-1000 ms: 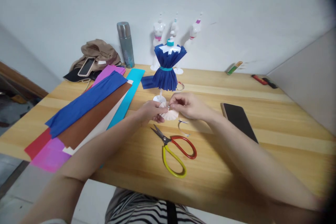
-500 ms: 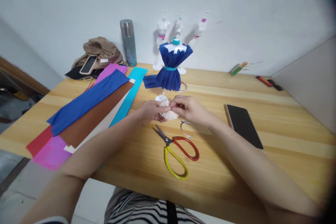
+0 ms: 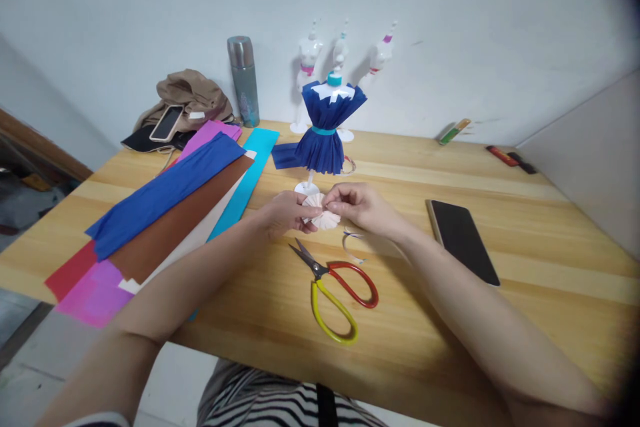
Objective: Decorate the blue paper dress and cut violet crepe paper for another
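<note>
Between my hands is a pale pink pleated paper piece [image 3: 327, 219], fanned out almost into a round. My left hand [image 3: 290, 211] pinches its left side, thumb on top. Fingertips of my right hand [image 3: 357, 205] are closed on its upper right part near the middle. Just behind them stands a small white dress form [image 3: 334, 92] wearing a dark blue pleated paper dress [image 3: 323, 152] with a turquoise waistband and neck band. Scissors [image 3: 320, 271] with one red and one yellow handle lie partly open below my hands. A thin curled strip [image 3: 353, 245] lies under my right wrist.
Coloured paper sheets [image 3: 180, 213] are piled at left. Behind them are a brown cloth [image 3: 195, 100], a phone [image 3: 167, 123] and a flask [image 3: 244, 83]. More white dress forms [image 3: 310, 57] stand by the wall. A dark tablet or phone [image 3: 464, 240] lies right, a glue tube [image 3: 454, 131] farther back.
The pleated paper is spread slightly wider, with its left folds more visible. Both hands stay in nearly the same place; the whole view has shifted a little.
</note>
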A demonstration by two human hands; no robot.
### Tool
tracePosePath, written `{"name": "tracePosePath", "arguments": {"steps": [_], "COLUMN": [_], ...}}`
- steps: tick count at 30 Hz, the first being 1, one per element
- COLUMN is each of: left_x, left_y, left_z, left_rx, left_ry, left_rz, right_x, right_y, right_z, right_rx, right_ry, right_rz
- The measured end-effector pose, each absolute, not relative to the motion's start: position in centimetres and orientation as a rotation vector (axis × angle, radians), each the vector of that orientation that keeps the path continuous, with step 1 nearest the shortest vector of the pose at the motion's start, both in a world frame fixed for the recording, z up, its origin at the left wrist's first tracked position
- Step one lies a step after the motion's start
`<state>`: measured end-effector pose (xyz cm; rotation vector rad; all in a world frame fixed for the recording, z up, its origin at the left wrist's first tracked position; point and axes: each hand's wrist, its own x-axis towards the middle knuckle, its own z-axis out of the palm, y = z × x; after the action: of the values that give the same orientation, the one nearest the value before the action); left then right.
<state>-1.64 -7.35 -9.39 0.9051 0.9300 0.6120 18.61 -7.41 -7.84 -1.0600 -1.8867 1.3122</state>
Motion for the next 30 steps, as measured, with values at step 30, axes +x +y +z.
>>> {"name": "tracePosePath", "arguments": {"steps": [30], "left_x": [-1.8], "left_y": [-7.8], "left_z": [-9.2], "left_rx": [0.898], "left_ry": [0.846], "left_rz": [0.684], "right_x": [22.2], "right_y": [4.3], "right_z": [-8.9], "right_rx": [-1.430], "right_ry": [-1.805], "right_rz": [0.823]}}
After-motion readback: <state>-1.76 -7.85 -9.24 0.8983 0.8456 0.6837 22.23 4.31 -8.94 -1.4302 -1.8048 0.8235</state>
